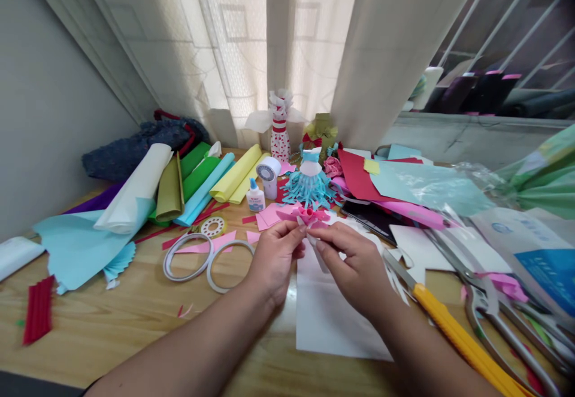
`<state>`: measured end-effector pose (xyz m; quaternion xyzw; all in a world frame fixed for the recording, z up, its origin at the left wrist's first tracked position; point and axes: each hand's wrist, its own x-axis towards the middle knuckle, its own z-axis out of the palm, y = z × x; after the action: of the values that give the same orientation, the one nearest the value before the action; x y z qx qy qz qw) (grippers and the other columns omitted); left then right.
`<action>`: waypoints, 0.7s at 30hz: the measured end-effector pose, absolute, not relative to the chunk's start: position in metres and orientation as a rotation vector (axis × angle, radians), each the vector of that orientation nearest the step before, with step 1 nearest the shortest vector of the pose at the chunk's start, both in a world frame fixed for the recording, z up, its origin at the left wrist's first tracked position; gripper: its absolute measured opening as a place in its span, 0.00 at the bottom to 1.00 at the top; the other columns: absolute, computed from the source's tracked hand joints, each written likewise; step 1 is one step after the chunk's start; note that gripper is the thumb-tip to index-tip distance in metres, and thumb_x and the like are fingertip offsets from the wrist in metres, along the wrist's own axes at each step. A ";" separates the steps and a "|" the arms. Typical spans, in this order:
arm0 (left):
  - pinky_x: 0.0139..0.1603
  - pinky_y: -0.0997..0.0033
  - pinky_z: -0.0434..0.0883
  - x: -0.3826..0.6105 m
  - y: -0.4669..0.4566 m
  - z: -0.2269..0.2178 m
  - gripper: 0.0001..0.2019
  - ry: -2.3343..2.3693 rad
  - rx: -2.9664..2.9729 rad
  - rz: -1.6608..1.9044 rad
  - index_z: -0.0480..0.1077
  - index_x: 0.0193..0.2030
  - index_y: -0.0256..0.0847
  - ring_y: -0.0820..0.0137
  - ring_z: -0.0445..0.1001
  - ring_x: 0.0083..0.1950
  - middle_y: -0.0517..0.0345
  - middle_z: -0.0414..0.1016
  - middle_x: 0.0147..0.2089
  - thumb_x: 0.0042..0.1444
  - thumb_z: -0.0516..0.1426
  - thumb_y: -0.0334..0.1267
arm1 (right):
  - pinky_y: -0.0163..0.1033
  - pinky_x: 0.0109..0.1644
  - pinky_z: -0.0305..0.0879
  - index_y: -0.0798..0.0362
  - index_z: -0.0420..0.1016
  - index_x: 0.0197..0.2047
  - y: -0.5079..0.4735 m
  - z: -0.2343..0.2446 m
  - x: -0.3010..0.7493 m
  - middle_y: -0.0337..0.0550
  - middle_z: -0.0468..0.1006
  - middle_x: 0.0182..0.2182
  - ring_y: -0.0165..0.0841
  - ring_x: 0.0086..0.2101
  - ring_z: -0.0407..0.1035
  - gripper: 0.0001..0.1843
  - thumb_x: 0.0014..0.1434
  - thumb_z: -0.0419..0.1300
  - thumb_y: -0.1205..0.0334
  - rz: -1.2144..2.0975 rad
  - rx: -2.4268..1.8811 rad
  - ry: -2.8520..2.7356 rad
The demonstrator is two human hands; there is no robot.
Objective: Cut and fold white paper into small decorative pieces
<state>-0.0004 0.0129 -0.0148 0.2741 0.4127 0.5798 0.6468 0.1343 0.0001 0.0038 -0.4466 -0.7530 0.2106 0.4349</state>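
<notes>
A pink paper flower (309,216) with a pale, narrow paper base sits between my two hands, above a white sheet of paper (323,325). My left hand (281,256) pinches its base from the left, thumb and forefinger pressed together. From the right, the fingertips of my right hand (353,259) close on the pale paper just below the petals. My fingers hide part of the base. Beyond the hands lie pink paper pieces (271,216), a white glue bottle (255,198) and a doll-like figure with a fringed blue paper skirt (311,184).
Two tape rolls (187,257) lie left of my hands. Rolled coloured papers (168,193) stretch across the back left. On the right are a yellow box cutter (458,331), large metal scissors (480,295), a dark phone (369,220) and a plastic bag (534,259). A curtain (242,44) hangs behind.
</notes>
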 end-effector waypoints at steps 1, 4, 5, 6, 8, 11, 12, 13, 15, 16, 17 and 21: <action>0.24 0.81 0.63 0.000 0.013 -0.014 0.08 0.933 0.624 1.316 0.72 0.26 0.34 0.80 0.64 0.22 0.64 0.68 0.21 0.42 0.66 0.35 | 0.37 0.34 0.64 0.53 0.77 0.41 0.000 0.004 0.133 0.42 0.72 0.27 0.31 0.30 0.67 0.12 0.58 0.54 0.69 0.506 -1.099 -1.885; 0.28 0.78 0.68 0.000 0.012 -0.011 0.08 0.915 0.619 1.297 0.73 0.27 0.33 0.78 0.68 0.24 0.61 0.71 0.23 0.43 0.65 0.36 | 0.38 0.36 0.65 0.53 0.76 0.43 0.000 0.001 0.131 0.43 0.73 0.29 0.33 0.32 0.67 0.13 0.58 0.53 0.70 0.491 -1.070 -1.894; 0.30 0.77 0.69 0.001 0.012 -0.009 0.08 0.910 0.616 1.291 0.73 0.27 0.33 0.77 0.69 0.25 0.59 0.72 0.24 0.44 0.65 0.36 | 0.38 0.37 0.65 0.52 0.76 0.43 0.000 0.001 0.131 0.43 0.73 0.30 0.33 0.32 0.67 0.13 0.59 0.53 0.70 0.493 -1.067 -1.895; 0.31 0.76 0.70 0.001 0.011 -0.008 0.08 0.905 0.612 1.288 0.73 0.27 0.33 0.76 0.70 0.26 0.59 0.72 0.24 0.44 0.64 0.36 | 0.38 0.37 0.66 0.52 0.76 0.44 0.000 0.000 0.131 0.43 0.73 0.30 0.33 0.33 0.67 0.14 0.59 0.52 0.69 0.495 -1.066 -1.898; 0.30 0.76 0.70 0.000 0.011 -0.006 0.07 0.896 0.601 1.287 0.73 0.26 0.33 0.75 0.71 0.27 0.57 0.73 0.25 0.45 0.63 0.36 | 0.39 0.37 0.66 0.51 0.75 0.45 0.001 -0.002 0.131 0.43 0.72 0.30 0.33 0.33 0.67 0.15 0.59 0.52 0.70 0.485 -1.070 -1.914; 0.29 0.76 0.70 0.000 0.011 -0.005 0.08 0.877 0.590 1.288 0.73 0.27 0.33 0.75 0.72 0.27 0.56 0.74 0.26 0.47 0.62 0.37 | 0.39 0.36 0.66 0.51 0.74 0.47 0.000 -0.003 0.130 0.44 0.71 0.31 0.34 0.33 0.66 0.16 0.58 0.52 0.71 0.436 -1.072 -1.961; 0.29 0.76 0.70 0.000 0.011 -0.004 0.08 0.869 0.592 1.284 0.73 0.28 0.33 0.75 0.72 0.27 0.56 0.75 0.27 0.47 0.62 0.37 | 0.39 0.37 0.66 0.51 0.74 0.47 0.000 -0.003 0.130 0.45 0.71 0.31 0.34 0.33 0.66 0.16 0.58 0.52 0.71 0.416 -1.071 -1.981; 0.30 0.76 0.70 -0.001 0.010 -0.004 0.08 0.865 0.599 1.279 0.73 0.29 0.32 0.75 0.72 0.28 0.56 0.75 0.27 0.47 0.63 0.37 | 0.39 0.37 0.66 0.52 0.74 0.46 -0.001 -0.003 0.130 0.45 0.70 0.31 0.35 0.33 0.66 0.16 0.58 0.51 0.71 0.396 -1.074 -2.002; 0.30 0.76 0.70 -0.001 0.010 -0.004 0.08 0.871 0.617 1.269 0.73 0.29 0.32 0.75 0.72 0.28 0.56 0.75 0.28 0.46 0.63 0.37 | 0.39 0.36 0.65 0.53 0.75 0.44 -0.002 -0.003 0.128 0.45 0.69 0.30 0.35 0.33 0.65 0.15 0.58 0.50 0.72 0.359 -1.085 -2.042; 0.30 0.76 0.70 -0.002 0.010 -0.003 0.08 0.880 0.624 1.267 0.72 0.28 0.32 0.75 0.72 0.27 0.57 0.74 0.27 0.45 0.64 0.36 | 0.40 0.36 0.65 0.53 0.75 0.44 -0.002 -0.003 0.127 0.45 0.68 0.30 0.35 0.33 0.65 0.15 0.58 0.50 0.72 0.343 -1.092 -2.060; 0.29 0.76 0.70 -0.002 0.011 -0.003 0.08 0.892 0.626 1.267 0.72 0.27 0.33 0.75 0.71 0.27 0.58 0.74 0.26 0.45 0.64 0.36 | 0.40 0.36 0.65 0.54 0.75 0.43 -0.002 -0.004 0.126 0.46 0.68 0.30 0.35 0.33 0.64 0.15 0.58 0.50 0.72 0.327 -1.099 -2.078; 0.26 0.77 0.68 -0.004 0.013 -0.002 0.06 0.937 0.611 1.280 0.70 0.24 0.33 0.76 0.69 0.23 0.61 0.71 0.22 0.42 0.63 0.33 | 0.40 0.36 0.64 0.54 0.74 0.43 -0.002 -0.007 0.122 0.46 0.68 0.32 0.35 0.34 0.63 0.15 0.58 0.50 0.72 0.273 -1.103 -2.137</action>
<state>-0.0036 0.0128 -0.0024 0.2700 0.4140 0.5656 0.6601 0.1221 -0.0021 -0.0070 -0.4265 -0.8262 0.1056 0.3527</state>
